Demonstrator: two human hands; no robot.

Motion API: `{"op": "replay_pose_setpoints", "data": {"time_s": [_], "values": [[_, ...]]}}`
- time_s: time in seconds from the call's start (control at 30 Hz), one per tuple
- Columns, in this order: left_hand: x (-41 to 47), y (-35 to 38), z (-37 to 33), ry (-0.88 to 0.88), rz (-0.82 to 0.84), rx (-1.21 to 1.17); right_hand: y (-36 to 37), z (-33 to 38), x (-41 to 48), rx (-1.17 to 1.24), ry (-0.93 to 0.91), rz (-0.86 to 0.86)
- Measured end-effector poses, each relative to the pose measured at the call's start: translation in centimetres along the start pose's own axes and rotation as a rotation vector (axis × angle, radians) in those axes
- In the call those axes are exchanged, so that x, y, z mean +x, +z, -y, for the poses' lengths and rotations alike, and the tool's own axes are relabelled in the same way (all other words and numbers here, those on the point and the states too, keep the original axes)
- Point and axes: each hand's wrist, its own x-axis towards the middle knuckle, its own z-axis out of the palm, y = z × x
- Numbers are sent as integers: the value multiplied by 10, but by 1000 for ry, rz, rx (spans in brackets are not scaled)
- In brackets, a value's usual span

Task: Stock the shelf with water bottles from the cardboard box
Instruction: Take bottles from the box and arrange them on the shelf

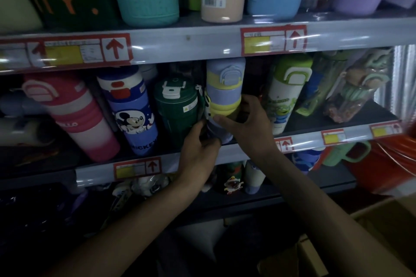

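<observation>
1. A lilac-and-yellow bottle (pixel 225 94) stands nearly upright at the front of the middle shelf (pixel 94 175). It sits in the narrow gap between a green bottle (pixel 177 108) and a white bottle (pixel 283 99).
2. The step in hand appears to be seating this bottle in its slot. To do it well, slide the base fully back from the shelf lip and keep the body upright. Leave the lid clasp facing out. The neighbours stand close on both sides, so move gently to avoid knocking them.
3. The left hand (pixel 199 148) reaches up from the lower left. Its fingers curl round the bottle's base, right at the shelf edge.
4. The right hand (pixel 247 123) comes in from the lower right. Its thumb lies across the bottle's front, and its spread fingers wrap the right side at mid-height.
5. Both bare forearms stretch forward and upward. The box (pixel 387 216) sits low on the right, and its contents cannot be seen.
</observation>
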Motion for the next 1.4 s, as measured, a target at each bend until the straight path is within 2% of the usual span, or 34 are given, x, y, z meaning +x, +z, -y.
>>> {"op": "replay_pose_setpoints", "data": {"time_s": [0.17, 0.4, 0.8, 1.13, 1.4], "values": [[-7, 0, -6, 3, -10, -27, -1, -3, -4, -24, 42, 9], [-17, 3, -7, 22, 18, -10, 5, -12, -12, -13, 223, 93], [-26, -3, -16, -15, 14, -21, -6, -3, -13, 28, 309, 97], [-32, 28, -24, 158, 147, 36, -69, -9, -18, 76, 318, -215], [-10, 82, -41, 190, 171, 0, -101, -22, -5, 18, 285, -272]]}}
